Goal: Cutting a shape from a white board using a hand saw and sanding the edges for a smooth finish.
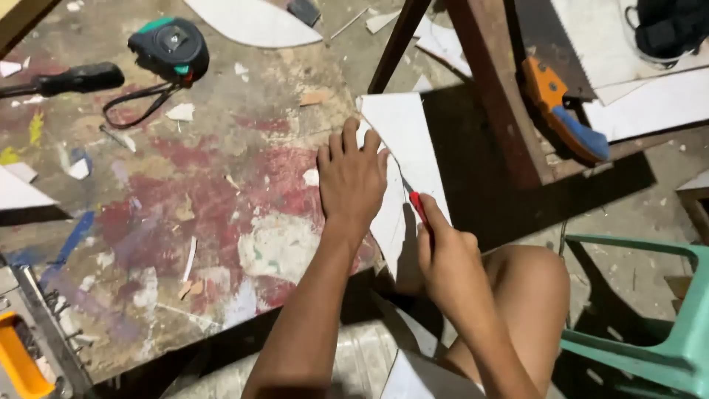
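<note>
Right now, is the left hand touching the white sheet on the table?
Touching. The head view shows the left hand pressed flat, palm down, on the white sheet, fingers spread over it, while the right hand holds a red-handled cutter against it.

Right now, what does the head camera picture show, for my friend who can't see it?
A person's left hand presses a white sheet flat on a paint-stained table, while the right hand runs a red-handled cutter along it. A tape measure lies nearby.
</note>
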